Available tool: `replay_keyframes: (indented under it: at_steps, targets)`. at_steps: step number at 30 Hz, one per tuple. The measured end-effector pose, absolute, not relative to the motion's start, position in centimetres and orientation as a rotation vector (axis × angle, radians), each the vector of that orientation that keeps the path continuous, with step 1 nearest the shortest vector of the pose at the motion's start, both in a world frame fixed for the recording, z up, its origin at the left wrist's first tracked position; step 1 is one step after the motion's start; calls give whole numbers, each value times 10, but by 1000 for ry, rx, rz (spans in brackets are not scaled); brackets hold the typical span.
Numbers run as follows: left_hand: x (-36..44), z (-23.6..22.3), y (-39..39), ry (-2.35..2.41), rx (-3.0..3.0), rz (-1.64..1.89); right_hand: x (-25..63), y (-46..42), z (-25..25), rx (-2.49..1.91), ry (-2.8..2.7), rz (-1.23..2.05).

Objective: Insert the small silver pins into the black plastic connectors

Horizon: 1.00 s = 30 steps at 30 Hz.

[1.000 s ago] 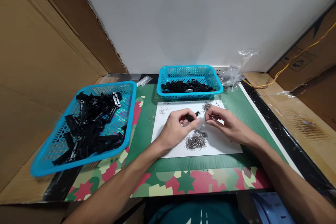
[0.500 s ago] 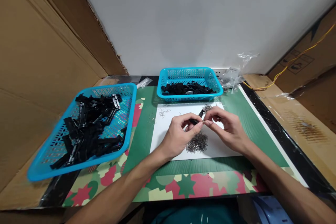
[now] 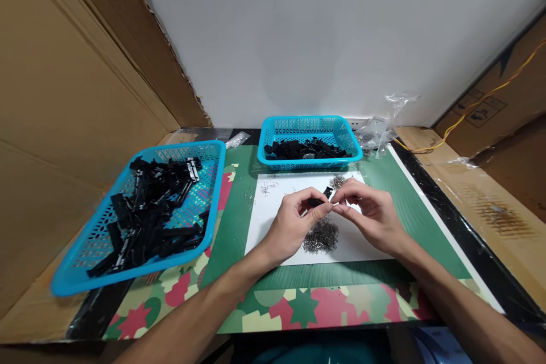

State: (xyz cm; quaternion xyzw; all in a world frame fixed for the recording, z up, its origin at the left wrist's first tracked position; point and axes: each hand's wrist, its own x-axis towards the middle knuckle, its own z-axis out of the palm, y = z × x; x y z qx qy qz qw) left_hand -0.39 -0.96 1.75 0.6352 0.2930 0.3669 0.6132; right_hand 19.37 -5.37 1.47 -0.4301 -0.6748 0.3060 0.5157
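My left hand (image 3: 294,224) pinches a small black plastic part (image 3: 321,198) above a white sheet (image 3: 273,222). My right hand (image 3: 369,216) meets it fingertip to fingertip, its fingers pinched on something too small to name. Just below both hands lies a heap of tiny metal springs (image 3: 321,236) on the sheet. A smaller cluster of springs (image 3: 336,181) lies near the sheet's far edge.
A large blue basket (image 3: 215,182) of long black plastic pieces sits at the left. A smaller blue basket (image 3: 273,131) of black parts stands beyond the sheet. Clear plastic bags (image 3: 375,131) lie at the back right. Cardboard walls flank both sides, with a yellow wire (image 3: 469,108) on the right.
Both hands have drawn a little closer together and the black part has tilted. The view has shifted slightly, so the table sits lower in the picture.
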Motion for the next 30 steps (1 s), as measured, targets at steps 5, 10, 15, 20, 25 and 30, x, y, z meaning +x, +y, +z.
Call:
replay_keyframes:
  at_steps: [5, 10, 15, 20, 25, 30]
  targets:
    - [-5, 18, -10, 609, 1397, 742, 198, -54, 15, -935, -1639, 771]
    - [-7, 18, -13, 555, 1361, 677, 201, -54, 20, -826, -1626, 858]
    - [-6, 21, -15, 541, 1378, 691, 202, -54, 24, -908, -1586, 891]
    - [-8, 27, -17, 676, 1546, 760, 207, -55, 25, -1036, -1612, 859]
    - [-10, 29, -19, 707, 1696, 737, 211, -54, 29, -1048, -1702, 934]
    - [-10, 28, -20, 670, 1868, 745, 209, -53, 27, -1041, -1738, 986]
